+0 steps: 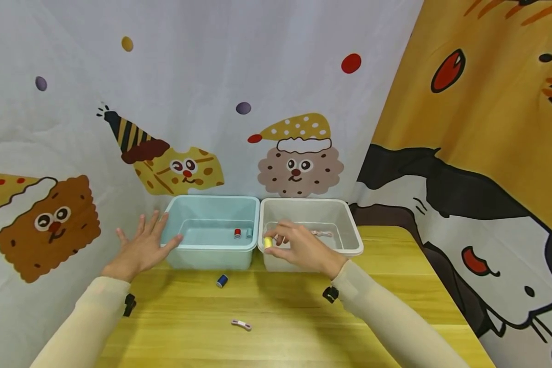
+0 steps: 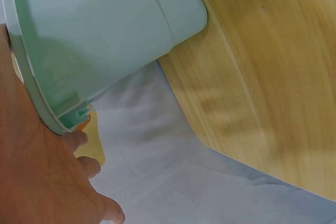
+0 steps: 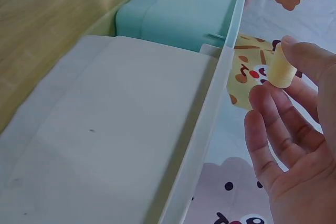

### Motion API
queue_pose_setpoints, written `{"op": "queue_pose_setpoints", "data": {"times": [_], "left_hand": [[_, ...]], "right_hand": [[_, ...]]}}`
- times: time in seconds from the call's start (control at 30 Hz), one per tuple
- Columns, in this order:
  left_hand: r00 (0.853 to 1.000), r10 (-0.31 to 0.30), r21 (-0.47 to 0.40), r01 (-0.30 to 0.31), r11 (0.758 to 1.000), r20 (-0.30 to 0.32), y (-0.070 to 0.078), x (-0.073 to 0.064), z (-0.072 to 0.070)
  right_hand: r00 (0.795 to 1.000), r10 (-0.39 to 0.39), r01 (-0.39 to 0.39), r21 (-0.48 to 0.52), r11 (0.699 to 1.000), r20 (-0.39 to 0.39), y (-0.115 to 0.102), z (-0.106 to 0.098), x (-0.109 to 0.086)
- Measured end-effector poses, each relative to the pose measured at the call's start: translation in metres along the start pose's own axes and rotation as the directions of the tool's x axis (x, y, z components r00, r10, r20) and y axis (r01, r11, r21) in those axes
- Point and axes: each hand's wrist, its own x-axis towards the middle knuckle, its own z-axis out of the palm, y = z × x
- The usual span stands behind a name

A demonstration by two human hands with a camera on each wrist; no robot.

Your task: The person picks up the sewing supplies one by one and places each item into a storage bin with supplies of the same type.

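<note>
My right hand [image 1: 301, 245] pinches a yellow spool of thread [image 1: 268, 242] between thumb and fingers, above the near left part of the white bin [image 1: 356, 250]. In the right wrist view the same yellow spool [image 3: 282, 69] stands upright at the fingertips. My left hand [image 1: 142, 250] has its fingers spread at the left rim of the light blue bin [image 1: 211, 248]; its fingers are beside that rim [image 2: 31, 85] in the left wrist view. Inside the blue bin lie a red spool [image 1: 237, 233] and a light blue spool [image 1: 249, 233]. A pinkish bundle of cord [image 1: 322, 233] lies in the white bin.
On the wooden table [image 1: 188, 327], a dark blue spool [image 1: 222, 280] lies before the blue bin. Nearer to me is a small white-and-purple bundle of cord [image 1: 241, 324]. The bins stand side by side against a printed cloth [image 1: 188, 76].
</note>
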Motion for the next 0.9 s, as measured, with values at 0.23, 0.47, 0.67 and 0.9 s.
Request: {"op": "queue_pose_setpoints", "data": {"times": [0.23, 0.47, 0.67, 0.9], "left_hand": [[1.0, -0.001, -0.006, 0.001, 1.0, 0.001, 0.002, 0.0, 0.002], [1.0, -0.003, -0.009, 0.003, 1.0, 0.004, 0.002, 0.001, 0.002], [1.0, -0.005, -0.008, 0.005, 1.0, 0.008, 0.001, 0.001, 0.001], [1.0, -0.005, -0.003, 0.005, 1.0, 0.014, -0.001, 0.001, 0.001]], "right_hand": [[1.0, 0.0, 0.0, 0.002, 1.0, -0.02, 0.005, 0.003, 0.017], [1.0, 0.005, -0.005, -0.003, 1.0, -0.022, 0.007, 0.004, 0.035], [1.0, -0.001, 0.002, 0.007, 1.0, -0.026, 0.007, 0.004, 0.054], [0.999, 0.023, -0.023, -0.005, 1.0, -0.032, 0.008, 0.007, 0.075]]}}
